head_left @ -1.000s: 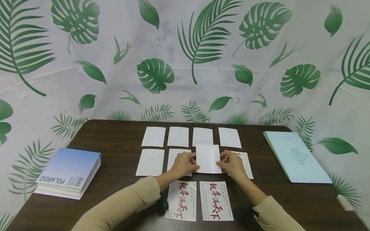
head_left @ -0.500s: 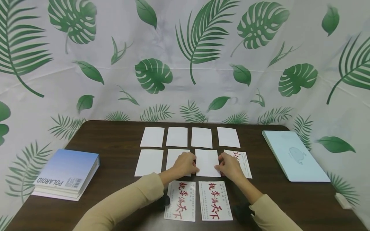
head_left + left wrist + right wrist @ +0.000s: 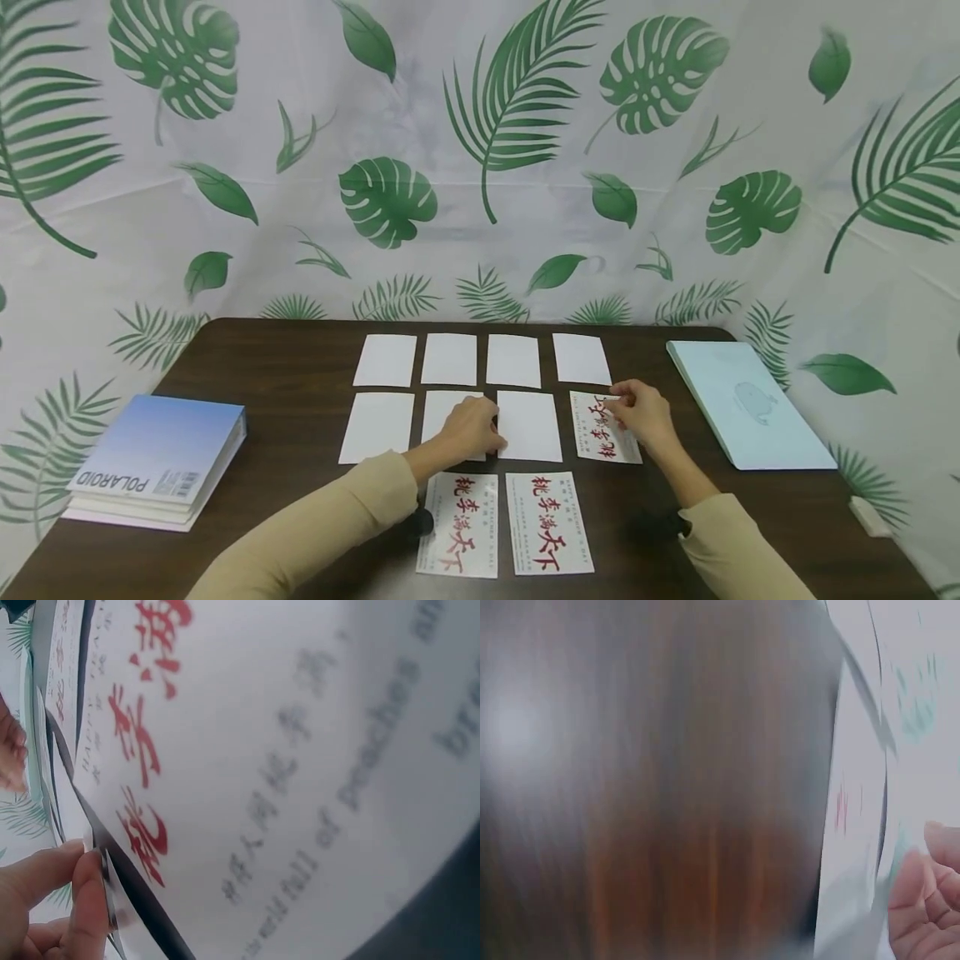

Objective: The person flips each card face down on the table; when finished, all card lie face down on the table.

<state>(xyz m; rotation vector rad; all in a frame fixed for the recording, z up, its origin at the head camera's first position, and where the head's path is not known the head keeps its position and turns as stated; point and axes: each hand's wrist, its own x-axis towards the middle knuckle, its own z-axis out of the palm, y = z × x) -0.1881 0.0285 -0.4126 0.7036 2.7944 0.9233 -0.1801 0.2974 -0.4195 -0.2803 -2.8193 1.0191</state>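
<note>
One leafy backdrop (image 3: 480,246), dark table (image 3: 288,417) — left hand (image 3: 468,425) pinching card (image 3: 529,427); right hand (image 3: 648,412) loose, empty.

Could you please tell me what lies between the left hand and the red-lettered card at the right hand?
A blank-faced white card lies between the left hand and the red-lettered card at the right hand, as the head view shows.

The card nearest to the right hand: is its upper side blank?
No, the card by the right hand shows red writing on its upper side.
</note>
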